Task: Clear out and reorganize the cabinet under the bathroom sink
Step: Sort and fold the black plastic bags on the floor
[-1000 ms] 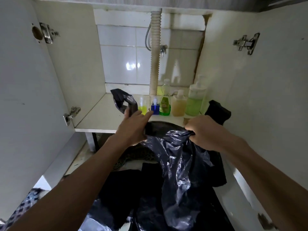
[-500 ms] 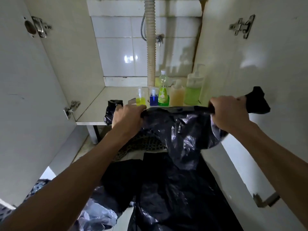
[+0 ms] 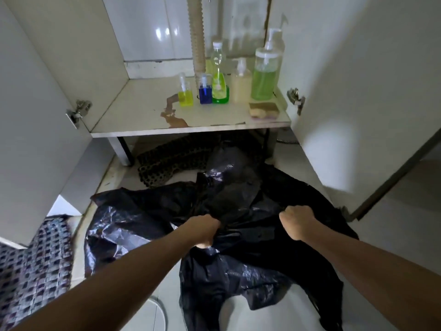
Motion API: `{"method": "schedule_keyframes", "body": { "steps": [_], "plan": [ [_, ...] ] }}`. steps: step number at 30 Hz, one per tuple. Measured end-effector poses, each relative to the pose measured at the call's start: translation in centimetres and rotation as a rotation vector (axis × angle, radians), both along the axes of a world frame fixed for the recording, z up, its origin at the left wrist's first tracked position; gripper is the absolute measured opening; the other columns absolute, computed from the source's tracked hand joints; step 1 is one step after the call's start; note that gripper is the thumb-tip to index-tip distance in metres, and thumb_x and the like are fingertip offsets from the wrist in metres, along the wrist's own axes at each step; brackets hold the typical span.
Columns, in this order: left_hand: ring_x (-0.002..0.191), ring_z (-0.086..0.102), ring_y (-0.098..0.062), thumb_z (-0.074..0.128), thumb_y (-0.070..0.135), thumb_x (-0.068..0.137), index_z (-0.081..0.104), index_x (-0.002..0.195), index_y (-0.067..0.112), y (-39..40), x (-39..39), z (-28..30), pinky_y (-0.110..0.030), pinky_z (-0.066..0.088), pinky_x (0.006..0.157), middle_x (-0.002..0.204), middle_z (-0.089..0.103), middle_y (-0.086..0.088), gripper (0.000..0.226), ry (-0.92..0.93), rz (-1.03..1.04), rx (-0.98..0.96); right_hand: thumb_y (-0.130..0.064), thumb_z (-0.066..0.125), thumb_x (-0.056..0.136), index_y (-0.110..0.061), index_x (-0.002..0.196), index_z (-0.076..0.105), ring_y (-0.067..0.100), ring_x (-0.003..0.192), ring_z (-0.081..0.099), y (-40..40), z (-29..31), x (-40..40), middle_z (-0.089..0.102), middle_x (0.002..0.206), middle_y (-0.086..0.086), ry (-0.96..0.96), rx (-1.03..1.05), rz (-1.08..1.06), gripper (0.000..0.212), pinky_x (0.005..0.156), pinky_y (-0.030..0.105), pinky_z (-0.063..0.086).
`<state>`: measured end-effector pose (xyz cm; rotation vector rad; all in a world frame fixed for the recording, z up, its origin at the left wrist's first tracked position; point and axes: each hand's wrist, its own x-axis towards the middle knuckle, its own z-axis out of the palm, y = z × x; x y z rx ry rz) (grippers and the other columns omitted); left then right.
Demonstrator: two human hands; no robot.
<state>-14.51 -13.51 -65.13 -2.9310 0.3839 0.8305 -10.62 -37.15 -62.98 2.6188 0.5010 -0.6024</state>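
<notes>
Under-sink cabinet [image 3: 71,68], doors wide: your left hand [image 3: 205,231] and right hand [image 3: 297,224], both clenched on the black plastic bags [image 3: 229,201] heaped on the floor (bottles [image 3: 263,75] line the shelf's back right corner), should flatten them before folding.
</notes>
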Motion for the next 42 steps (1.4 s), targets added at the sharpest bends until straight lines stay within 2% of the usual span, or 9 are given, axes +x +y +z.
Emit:
{"method": "schedule_keyframes", "body": {
  "steps": [10,14,18,21,25,30,35,39,42],
  "plan": [
    [0.095,0.065,-0.035,0.062,0.013,0.087,0.064,0.107,-0.006,-3.7,-4.0,-6.0,-0.038,0.05,0.072,0.093,0.057,-0.018,0.028,0.458,0.115,0.007,-0.009,0.07,0.078,-0.005,0.11,0.065,0.029,0.103,0.065,-2.4,-7.8,-2.7,0.065,0.113,0.01,0.374,-0.077,-0.075,0.032,0.082,0.036,0.052],
    [0.119,0.052,-0.046,0.061,0.017,0.092,0.047,0.133,-0.006,-3.3,-3.9,-6.3,-0.045,0.054,0.078,0.141,0.04,-0.018,0.049,0.696,0.374,-0.064,-0.025,0.078,0.072,-0.01,0.083,0.065,0.016,0.065,0.059,-1.3,-7.6,-1.7,0.064,0.072,0.0,0.709,-0.034,-0.188,0.023,0.058,0.023,0.045],
    [0.13,0.039,-0.041,0.062,0.031,0.091,0.04,0.14,0.005,-3.3,-1.0,-3.4,-0.059,0.049,0.088,0.147,0.032,-0.021,0.06,0.797,0.621,-0.3,-0.021,0.071,0.079,-0.009,0.096,0.069,0.008,0.058,0.057,-1.2,-5.8,1.8,0.062,0.066,-0.004,0.652,0.256,-0.347,0.021,0.048,0.017,0.04],
    [0.121,0.052,-0.039,0.059,0.034,0.093,0.044,0.135,0.002,-2.1,3.7,-0.1,-0.054,0.054,0.078,0.135,0.046,-0.025,0.055,0.665,0.706,-0.428,-0.016,0.069,0.079,-0.008,0.091,0.071,0.02,0.074,0.065,-1.2,-5.1,6.2,0.07,0.081,0.007,0.239,0.54,-0.406,0.015,0.061,0.024,0.048],
    [0.085,0.068,-0.035,0.068,0.026,0.086,0.056,0.083,0.001,2.1,8.1,-0.7,-0.047,0.06,0.068,0.098,0.062,-0.021,0.028,0.027,0.961,-0.6,-0.017,0.069,0.079,-0.015,0.109,0.068,0.028,0.11,0.059,-1.2,-6.9,10.6,0.061,0.121,0.011,-0.069,0.649,-0.509,0.03,0.091,0.03,0.047],
    [0.064,0.064,-0.027,0.07,0.024,0.087,0.056,0.096,-0.002,3.1,9.1,-4.4,-0.038,0.057,0.052,0.099,0.058,-0.018,0.031,0.164,1.256,-0.782,-0.02,0.069,0.08,-0.009,0.12,0.061,0.03,0.117,0.054,-2.0,-10.0,10.9,0.057,0.126,0.015,0.135,0.494,-0.599,0.042,0.096,0.032,0.046],
    [0.055,0.066,-0.029,0.06,0.001,0.089,0.062,0.103,-0.009,3.2,10.6,-6.8,-0.044,0.06,0.055,0.089,0.065,-0.023,0.017,0.027,1.328,-0.717,-0.018,0.061,0.085,-0.008,0.128,0.051,0.035,0.117,0.053,-3.3,-12.1,10.4,0.044,0.134,0.017,0.082,0.445,-0.714,0.044,0.097,0.035,0.046],
    [0.073,0.071,-0.033,0.063,0.003,0.086,0.06,0.109,-0.005,3.9,11.1,-6.9,-0.046,0.061,0.058,0.108,0.063,-0.024,0.024,-0.026,1.293,-0.702,-0.013,0.065,0.082,-0.003,0.082,0.056,0.035,0.102,0.063,-3.8,-11.2,10.9,0.058,0.094,0.014,0.048,0.472,-0.706,0.013,0.064,0.028,0.044],
    [0.079,0.069,-0.032,0.07,0.017,0.085,0.059,0.109,-0.004,3.8,10.7,-5.7,-0.043,0.061,0.066,0.105,0.063,-0.02,0.034,0.025,1.213,-0.696,-0.017,0.068,0.082,-0.001,0.098,0.053,0.037,0.102,0.059,-2.7,-9.8,11.0,0.046,0.123,0.022,-0.033,0.502,-0.721,0.028,0.073,0.034,0.048]
  ]
}}
